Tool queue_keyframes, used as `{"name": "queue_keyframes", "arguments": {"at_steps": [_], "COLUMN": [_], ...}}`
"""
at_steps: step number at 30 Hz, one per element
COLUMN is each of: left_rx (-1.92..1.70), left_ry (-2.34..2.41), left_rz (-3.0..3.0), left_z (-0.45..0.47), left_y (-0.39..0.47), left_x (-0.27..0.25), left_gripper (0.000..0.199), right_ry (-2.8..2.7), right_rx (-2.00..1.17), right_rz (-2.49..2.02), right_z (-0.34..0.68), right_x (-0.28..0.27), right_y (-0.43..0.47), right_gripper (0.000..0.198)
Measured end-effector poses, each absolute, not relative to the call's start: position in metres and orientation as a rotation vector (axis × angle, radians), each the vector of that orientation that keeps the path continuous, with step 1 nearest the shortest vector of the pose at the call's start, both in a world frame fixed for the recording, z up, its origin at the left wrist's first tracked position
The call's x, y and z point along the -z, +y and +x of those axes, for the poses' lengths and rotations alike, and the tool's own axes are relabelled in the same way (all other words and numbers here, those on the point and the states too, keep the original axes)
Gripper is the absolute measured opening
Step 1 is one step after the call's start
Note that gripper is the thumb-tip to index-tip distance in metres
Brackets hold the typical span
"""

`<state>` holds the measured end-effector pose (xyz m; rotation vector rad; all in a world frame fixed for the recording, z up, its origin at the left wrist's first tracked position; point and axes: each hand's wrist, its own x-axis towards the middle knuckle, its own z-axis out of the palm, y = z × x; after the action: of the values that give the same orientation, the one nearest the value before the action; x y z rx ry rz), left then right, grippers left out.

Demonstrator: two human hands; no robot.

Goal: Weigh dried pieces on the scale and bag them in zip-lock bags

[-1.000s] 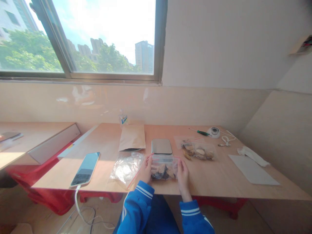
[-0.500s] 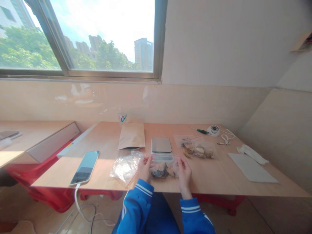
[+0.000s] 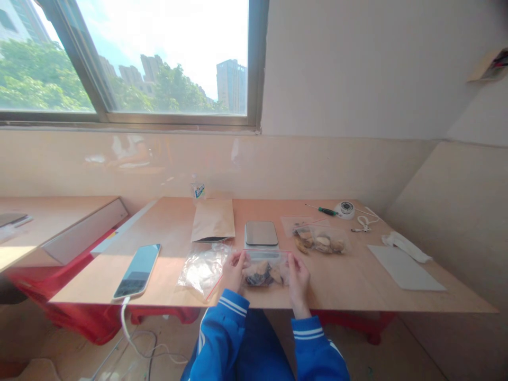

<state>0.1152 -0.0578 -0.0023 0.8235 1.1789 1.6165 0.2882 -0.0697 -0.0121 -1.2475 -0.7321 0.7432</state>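
A clear zip bag (image 3: 264, 269) with brown and dark pieces inside stands upright at the near edge of the wooden table (image 3: 349, 280). My left hand (image 3: 233, 271) grips its left upper corner and my right hand (image 3: 297, 275) grips its right upper corner, fingers pinched on the red zip strip. Both arms wear blue sleeves with white stripes. Just behind the bag lies a small silver scale (image 3: 261, 233).
An empty-looking clear bag (image 3: 202, 269) lies left of my hands, a phone (image 3: 138, 263) on a white cable further left. Behind are a brown paper pouch (image 3: 213, 220), a second filled bag (image 3: 319, 241), a screwdriver (image 3: 322, 210), a white round device (image 3: 346, 209) and white paper (image 3: 402, 260).
The bag and both hands keep their grip; my fingers have shifted slightly along the zip strip. The view has drifted a little to the right.
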Motion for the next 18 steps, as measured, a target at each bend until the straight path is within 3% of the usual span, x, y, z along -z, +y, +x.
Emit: {"name": "queue_keyframes", "arguments": {"at_steps": [18], "left_rx": [-1.658], "left_ry": [1.159], "left_rz": [0.858], "left_z": [0.115], "left_y": [-0.059], "left_x": [-0.007], "left_gripper": [0.046], "right_ry": [-0.835], "right_rx": [-0.626], "right_rz": [-1.354], "right_z": [0.285], "right_x": [0.005], "right_y": [-0.072], "right_gripper": [0.050]}}
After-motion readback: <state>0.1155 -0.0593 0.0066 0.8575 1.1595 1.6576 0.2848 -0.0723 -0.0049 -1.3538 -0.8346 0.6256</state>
